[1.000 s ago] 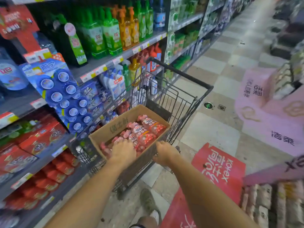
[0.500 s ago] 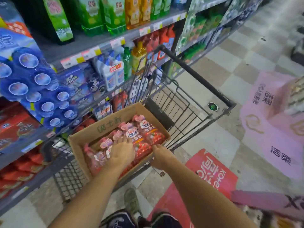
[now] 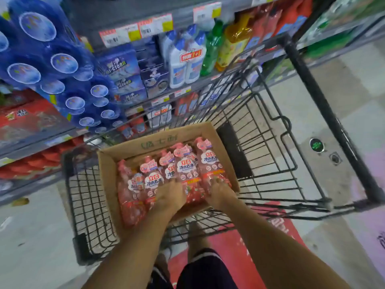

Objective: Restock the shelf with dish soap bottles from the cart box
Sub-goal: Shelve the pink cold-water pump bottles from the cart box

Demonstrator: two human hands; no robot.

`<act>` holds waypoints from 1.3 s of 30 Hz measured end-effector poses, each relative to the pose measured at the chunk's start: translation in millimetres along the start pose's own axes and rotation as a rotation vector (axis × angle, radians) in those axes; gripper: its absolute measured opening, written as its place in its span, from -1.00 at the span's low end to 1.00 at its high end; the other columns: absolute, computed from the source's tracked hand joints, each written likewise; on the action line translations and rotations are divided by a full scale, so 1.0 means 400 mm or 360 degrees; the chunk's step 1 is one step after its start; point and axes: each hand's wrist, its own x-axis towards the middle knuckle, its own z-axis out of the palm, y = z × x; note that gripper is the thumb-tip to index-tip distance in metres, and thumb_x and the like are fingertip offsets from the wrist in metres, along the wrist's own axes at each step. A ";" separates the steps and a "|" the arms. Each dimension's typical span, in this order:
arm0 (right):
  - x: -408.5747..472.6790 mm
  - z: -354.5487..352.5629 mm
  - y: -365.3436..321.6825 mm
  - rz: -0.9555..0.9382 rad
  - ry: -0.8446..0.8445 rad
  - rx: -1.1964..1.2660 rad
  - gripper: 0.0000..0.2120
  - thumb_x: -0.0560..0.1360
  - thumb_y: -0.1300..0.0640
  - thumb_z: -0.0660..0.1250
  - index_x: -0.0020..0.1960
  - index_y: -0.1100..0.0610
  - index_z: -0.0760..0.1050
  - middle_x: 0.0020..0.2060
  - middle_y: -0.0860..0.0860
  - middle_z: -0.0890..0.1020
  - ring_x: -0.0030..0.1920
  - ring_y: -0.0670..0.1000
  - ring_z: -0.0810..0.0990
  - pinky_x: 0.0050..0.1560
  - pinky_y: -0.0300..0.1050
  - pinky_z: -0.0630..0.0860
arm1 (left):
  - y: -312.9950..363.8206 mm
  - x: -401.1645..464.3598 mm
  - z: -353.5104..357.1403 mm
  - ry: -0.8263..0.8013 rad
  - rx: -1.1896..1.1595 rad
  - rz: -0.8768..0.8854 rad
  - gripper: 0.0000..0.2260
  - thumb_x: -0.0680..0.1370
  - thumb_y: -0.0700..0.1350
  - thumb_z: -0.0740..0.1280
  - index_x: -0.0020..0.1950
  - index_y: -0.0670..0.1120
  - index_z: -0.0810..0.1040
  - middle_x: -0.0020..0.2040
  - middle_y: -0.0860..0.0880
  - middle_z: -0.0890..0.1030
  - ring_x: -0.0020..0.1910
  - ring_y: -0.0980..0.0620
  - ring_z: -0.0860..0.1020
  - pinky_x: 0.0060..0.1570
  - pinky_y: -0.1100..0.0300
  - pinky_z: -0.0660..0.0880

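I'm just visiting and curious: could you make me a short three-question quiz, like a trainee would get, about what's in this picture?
1. True or false: the brown cardboard box sits inside the black wire shopping cart.
2. Where is the left hand?
A. on the cart handle
B. on the pink-red dish soap bottles in the box
C. on the shelf
3. Fill in: the two white bottles with blue caps stand on the ____.

Key
1. True.
2. B. The right hand also rests on bottles in the box; whether either has a firm grip is unclear.
3. Shelf, beside a green bottle.
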 end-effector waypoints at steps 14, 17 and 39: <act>0.295 -0.045 0.035 0.0363 -0.0009 0.0101 -0.27 0.62 -0.18 0.11 0.59 0.23 -0.02 0.54 0.23 0.13 0.53 0.25 0.14 0.50 0.14 0.18 | 0.025 0.251 0.052 -0.0307 -0.1118 -0.0790 -0.49 0.58 0.08 0.35 0.40 -0.16 0.34 0.02 -0.02 0.59 -0.29 0.14 0.57 -0.46 0.43 0.42; 0.341 -0.031 0.037 0.0426 0.0073 0.0099 -0.19 0.55 -0.28 0.21 0.56 0.25 0.09 0.48 0.28 0.16 0.49 0.30 0.16 0.49 0.15 0.21 | 0.000 0.277 0.064 -0.0331 -0.1245 -0.0870 -0.34 0.51 0.12 0.43 0.46 -0.16 0.27 0.20 -0.07 0.59 0.08 -0.05 0.60 0.03 0.18 0.54; 0.327 -0.038 0.065 0.0034 -0.0468 0.1130 -0.21 0.04 -0.02 0.74 0.13 -0.13 0.38 0.04 -0.08 0.67 0.07 -0.04 0.67 0.17 0.03 0.59 | -0.158 0.126 0.159 -0.0357 -0.2239 -0.0952 -0.37 0.30 -0.14 0.62 0.27 0.07 0.41 0.12 0.05 0.65 0.11 0.03 0.61 0.17 0.02 0.52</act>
